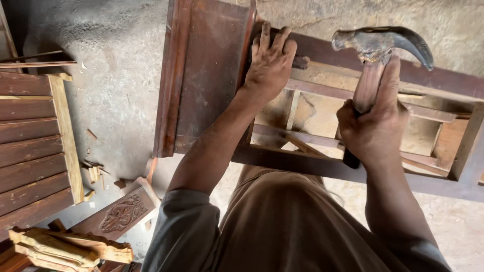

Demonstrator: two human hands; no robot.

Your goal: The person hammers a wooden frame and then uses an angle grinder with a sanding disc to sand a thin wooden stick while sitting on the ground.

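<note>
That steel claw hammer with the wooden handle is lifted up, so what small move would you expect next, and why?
Probably a short downward tap. The right hand grips the steel claw hammer with the wooden handle raised above the dark brown wooden furniture frame, while the left hand presses on the frame's top rail, steadying it. What it would strike is hidden.

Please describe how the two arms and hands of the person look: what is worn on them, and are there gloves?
Both hands are bare: no gloves, rings or watch show on the left hand or the right hand. The forearms are bare too. The grey sleeves end near the elbows, loose and slightly creased, without print or markings.
</note>
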